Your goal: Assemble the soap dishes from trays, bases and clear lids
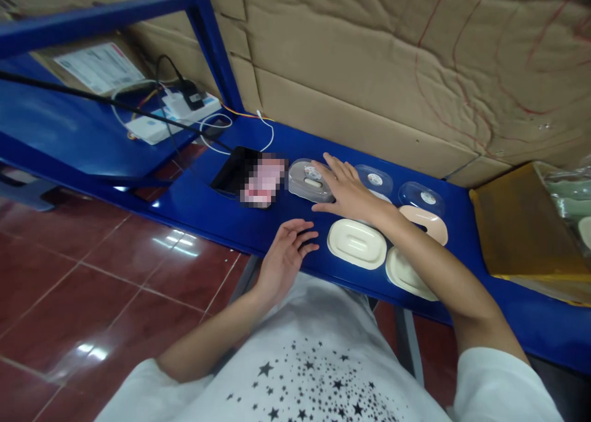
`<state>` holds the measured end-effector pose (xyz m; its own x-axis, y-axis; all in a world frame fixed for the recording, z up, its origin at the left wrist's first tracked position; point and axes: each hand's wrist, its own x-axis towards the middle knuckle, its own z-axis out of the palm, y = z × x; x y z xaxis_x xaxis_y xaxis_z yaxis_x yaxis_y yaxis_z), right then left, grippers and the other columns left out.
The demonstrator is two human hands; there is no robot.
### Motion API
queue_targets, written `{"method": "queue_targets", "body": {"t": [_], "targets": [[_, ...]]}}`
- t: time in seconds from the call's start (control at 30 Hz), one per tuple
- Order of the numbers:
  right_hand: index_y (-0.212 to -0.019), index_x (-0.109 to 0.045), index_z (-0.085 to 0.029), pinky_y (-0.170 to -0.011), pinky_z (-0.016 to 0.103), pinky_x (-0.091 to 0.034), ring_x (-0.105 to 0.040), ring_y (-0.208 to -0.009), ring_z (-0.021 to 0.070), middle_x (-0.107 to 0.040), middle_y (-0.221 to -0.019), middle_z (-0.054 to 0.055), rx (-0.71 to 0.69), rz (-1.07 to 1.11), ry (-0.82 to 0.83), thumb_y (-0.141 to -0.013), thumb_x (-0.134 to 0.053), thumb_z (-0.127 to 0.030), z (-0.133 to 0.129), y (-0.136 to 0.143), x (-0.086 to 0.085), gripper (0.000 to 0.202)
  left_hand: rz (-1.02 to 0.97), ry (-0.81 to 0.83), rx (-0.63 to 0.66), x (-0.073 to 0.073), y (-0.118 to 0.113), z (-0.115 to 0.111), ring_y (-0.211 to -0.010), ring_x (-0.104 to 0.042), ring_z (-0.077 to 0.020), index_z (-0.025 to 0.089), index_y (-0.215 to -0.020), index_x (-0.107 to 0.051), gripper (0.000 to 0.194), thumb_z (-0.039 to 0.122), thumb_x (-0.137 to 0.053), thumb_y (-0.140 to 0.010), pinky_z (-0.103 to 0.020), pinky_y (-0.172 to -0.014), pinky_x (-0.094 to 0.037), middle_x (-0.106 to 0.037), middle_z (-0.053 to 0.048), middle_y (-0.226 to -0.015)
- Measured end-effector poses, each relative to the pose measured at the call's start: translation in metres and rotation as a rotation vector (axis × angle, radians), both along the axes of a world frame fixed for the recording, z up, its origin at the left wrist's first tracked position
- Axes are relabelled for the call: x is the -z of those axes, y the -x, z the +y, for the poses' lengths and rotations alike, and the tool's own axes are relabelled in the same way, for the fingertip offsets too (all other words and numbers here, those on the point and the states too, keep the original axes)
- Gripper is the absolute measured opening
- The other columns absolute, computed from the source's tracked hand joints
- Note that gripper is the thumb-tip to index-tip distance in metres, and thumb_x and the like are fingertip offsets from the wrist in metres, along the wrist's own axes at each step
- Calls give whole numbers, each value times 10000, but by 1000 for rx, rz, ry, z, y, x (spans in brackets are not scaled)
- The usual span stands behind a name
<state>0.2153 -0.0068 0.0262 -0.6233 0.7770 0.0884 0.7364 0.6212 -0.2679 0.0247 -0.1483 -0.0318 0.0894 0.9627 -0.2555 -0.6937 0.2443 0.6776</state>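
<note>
My right hand (344,188) is open, fingers spread, at the right edge of a clear lid (302,188) with a round label, which lies over a pale piece. My left hand (289,249) is open and holds nothing, left of a cream oval dish (357,243) near the shelf's front edge. A second cream dish (406,274) lies partly under my right forearm. Behind that arm sit a peach oval piece (436,226) with a dark slot and two more clear lids (378,177) (420,197), each labelled.
Left on the blue shelf (203,219) is a black tray (233,169) with a blurred pink item. An open cardboard box (512,225) holding wrapped pieces stands at the right. A power strip (157,123) with cables lies at the upper left. Cardboard (351,89) backs the shelf.
</note>
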Motion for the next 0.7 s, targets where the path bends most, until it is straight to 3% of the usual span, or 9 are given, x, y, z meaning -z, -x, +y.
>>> {"method": "queue_targets", "body": {"t": [0.07, 0.17, 0.23, 0.3, 0.43, 0.6, 0.7], "targets": [[-1695, -362, -226, -1301, 632, -332, -351, -1650, 367, -377, -1768, 207, -108, 93, 8, -1031, -717, -476, -32, -12, -14, 793, 7, 1, 26, 0, 2, 1, -1089, -716, -215, 236, -1088, -720, 171, 322, -738, -941, -347, -912, -578, -751, -63, -1204], [-1471, -623, -240, -1106, 503, -557, -692, -1299, 289, -740, -1388, 129, -221, 120, 70, -1094, -617, -469, -92, -29, -23, 441, 9, 10, 54, -1, 4, 1, -1044, -723, -209, 224, -1050, -744, 132, 295, -710, -943, -331, -883, -580, -769, -66, -1154], [-1347, -698, -208, -967, 492, -608, -748, -1093, 293, -787, -1169, 114, -167, 4, 46, -1092, -623, -422, -129, -38, -17, 340, 14, 29, 72, -1, 5, 0, -1041, -726, -214, 214, -1039, -756, 132, 277, -699, -939, -334, -890, -584, -777, -72, -1128], [-1344, -696, -161, -900, 501, -618, -745, -1035, 313, -775, -1122, 132, -72, -94, -16, -1091, -601, -298, -154, -45, -5, 302, 27, 53, 100, -3, 4, -1, -1112, -726, -233, 198, -1053, -767, 150, 260, -694, -937, -360, -961, -586, -783, -88, -1152], [-1307, -703, -155, -882, 444, -621, -739, -1026, 277, -764, -1118, 121, 38, 11, -71, -1061, -480, -68, -167, -48, 16, 343, 41, 74, 144, -8, 1, -3, -1396, -636, -288, 187, -1160, -778, 238, 255, -683, -952, -448, -1192, -508, -753, -113, -1352], [-1428, -649, -158, -923, 515, -610, -725, -1125, 334, -763, -1255, 169, 97, -27, -115, -1091, -540, -185, -159, -42, 25, 356, 37, 90, 156, -11, 1, -4, -1484, -582, -301, 191, -1209, -780, 278, 251, -667, -962, -488, -1279, -441, -730, -116, -1426], [-1410, -662, -124, -964, 509, -614, -730, -1130, 325, -772, -1242, 170, 108, -13, -137, -1086, -510, -126, -160, -39, 26, 358, 38, 100, 149, -11, 2, -4, -1494, -573, -303, 187, -1229, -771, 292, 249, -678, -959, -486, -1285, -434, -718, -124, -1452]]}}
